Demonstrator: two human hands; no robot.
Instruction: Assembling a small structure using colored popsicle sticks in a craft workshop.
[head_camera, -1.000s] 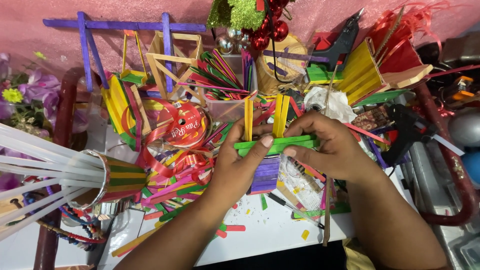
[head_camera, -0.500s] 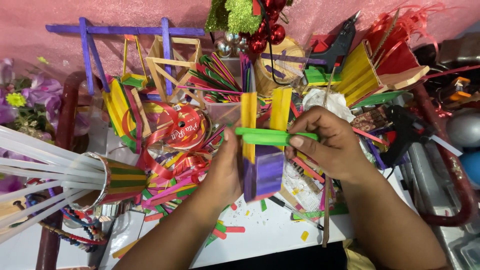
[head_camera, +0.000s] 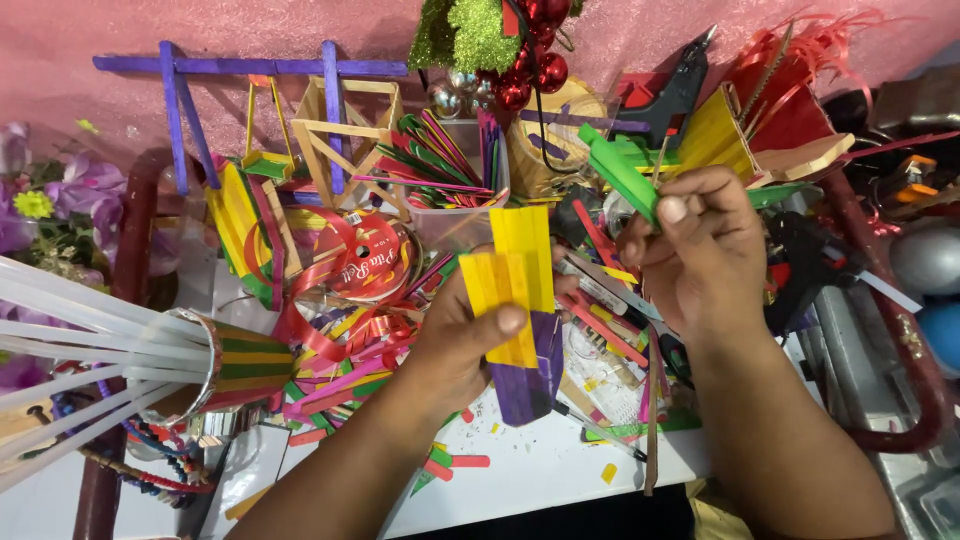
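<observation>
My left hand (head_camera: 462, 345) grips a small piece built of flat craft sticks (head_camera: 515, 300), yellow on its upper half and purple below, thumb pressed on the yellow face. It is held upright above the white table (head_camera: 545, 470). My right hand (head_camera: 700, 250) is raised to the right of it and pinches green craft sticks (head_camera: 622, 172) that slant up to the left. The two hands are apart, the green sticks clear of the yellow and purple piece.
A clear tub of coloured sticks (head_camera: 450, 165) stands behind the hands. A red ribbon roll (head_camera: 372, 258), a purple and natural stick frame (head_camera: 300, 110), a black glue gun (head_camera: 810, 265), a bundle of white rods (head_camera: 90, 345) at left and stick scraps crowd the table.
My right hand has lifted the green sticks off the yellow and purple piece, up and to the right. My left hand has raised and turned the piece so its yellow face shows.
</observation>
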